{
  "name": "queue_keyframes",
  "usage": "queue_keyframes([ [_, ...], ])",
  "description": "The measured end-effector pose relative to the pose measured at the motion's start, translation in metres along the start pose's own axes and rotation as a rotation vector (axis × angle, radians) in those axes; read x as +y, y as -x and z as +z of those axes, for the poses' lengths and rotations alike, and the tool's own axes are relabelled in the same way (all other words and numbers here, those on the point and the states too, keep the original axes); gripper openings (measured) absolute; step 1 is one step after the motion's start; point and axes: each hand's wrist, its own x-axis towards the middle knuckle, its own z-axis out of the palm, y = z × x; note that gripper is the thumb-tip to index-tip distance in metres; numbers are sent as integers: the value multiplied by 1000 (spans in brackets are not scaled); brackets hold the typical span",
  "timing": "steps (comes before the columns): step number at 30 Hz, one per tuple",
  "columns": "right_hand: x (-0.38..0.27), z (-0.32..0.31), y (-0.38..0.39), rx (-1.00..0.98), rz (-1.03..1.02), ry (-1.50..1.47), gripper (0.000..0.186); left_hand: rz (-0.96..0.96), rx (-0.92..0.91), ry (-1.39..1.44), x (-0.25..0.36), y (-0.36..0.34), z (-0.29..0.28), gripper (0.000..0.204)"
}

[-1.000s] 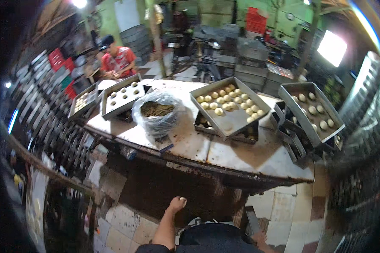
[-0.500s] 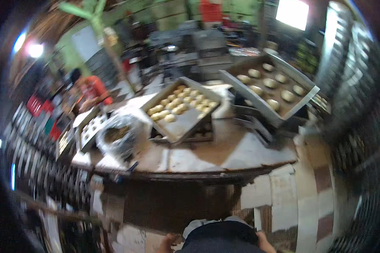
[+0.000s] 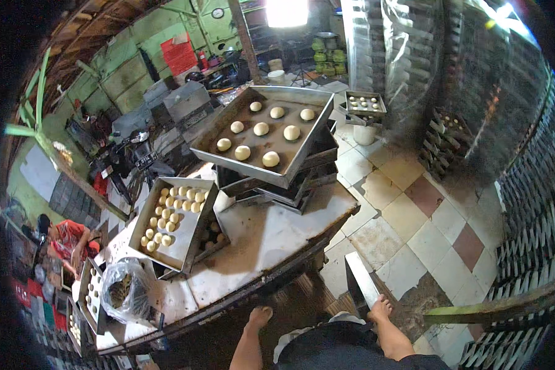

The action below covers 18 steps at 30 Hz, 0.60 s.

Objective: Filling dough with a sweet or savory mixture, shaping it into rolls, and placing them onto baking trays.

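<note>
Steer the silver, straight-edged metal tray (image 3: 364,279), right of lower centre in the frame, clear of the worn white-topped table (image 3: 253,246), with right hand (image 3: 381,308) clamped on its near end and left hand (image 3: 260,317) curled, cannot tell whether around anything

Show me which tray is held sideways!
The metal tray gripped by the person's right hand, low in the picture. Its narrow wall faces up, whereas the dough-ball trays rest with their open tops up.
</note>
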Motion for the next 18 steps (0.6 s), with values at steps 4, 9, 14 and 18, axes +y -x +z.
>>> queue_keyframes([
  [4,26,17,-11,7,76,3,116,412,131,73,130,23,-24,41],
  [9,3,18,-1,-82,9,15,111,147,8,305,117,63,-28,45],
  [14,-13,-4,19,20,70,-17,99,-217,138,577,-59,119,-9,46],
  [18,36,-41,22,428,233,-175,47,-603,145,654,-188,162,44,40],
])
